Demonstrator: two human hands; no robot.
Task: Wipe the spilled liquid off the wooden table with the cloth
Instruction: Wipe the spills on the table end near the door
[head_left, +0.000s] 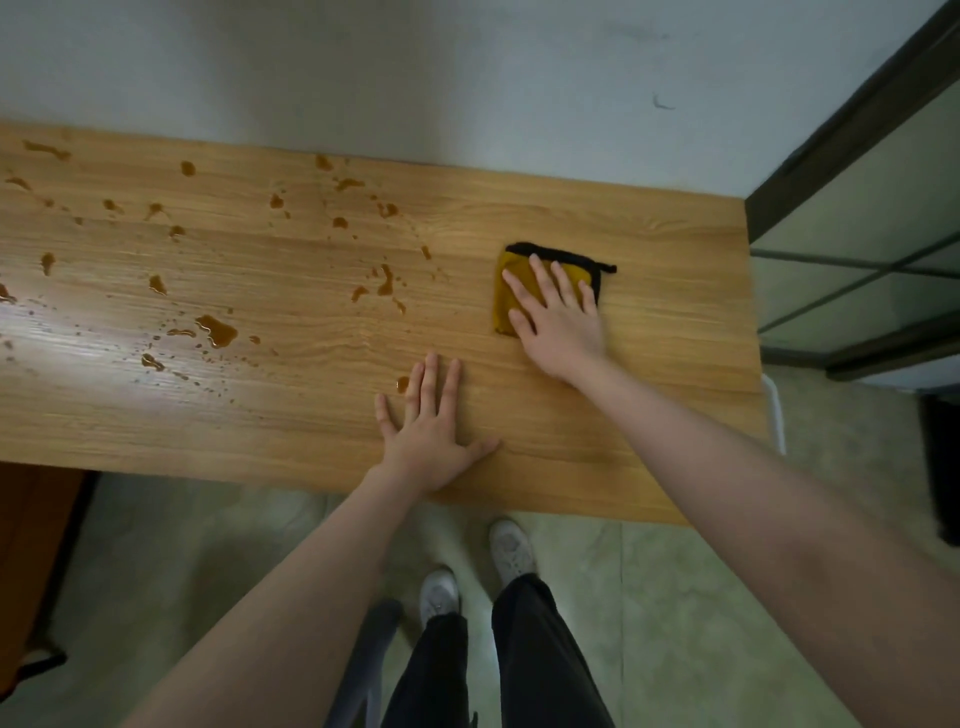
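Note:
A folded yellow cloth (511, 291) with a black edge lies on the right part of the wooden table (649, 322). My right hand (558, 317) lies flat on top of it, fingers spread, covering most of it. Flat on the bare wood near the front edge rests my left hand (431, 426), holding nothing. Brown spilled liquid (218, 330) is scattered in drops and small puddles across the left and middle of the table. One drop (402, 383) sits right at my left fingertips.
A pale wall (467, 78) runs behind the table. A dark-framed glass cabinet (857, 234) stands at the right. A brown object (31, 545) sits on the floor at the left. My legs and white shoes (511, 551) are below the table's front edge.

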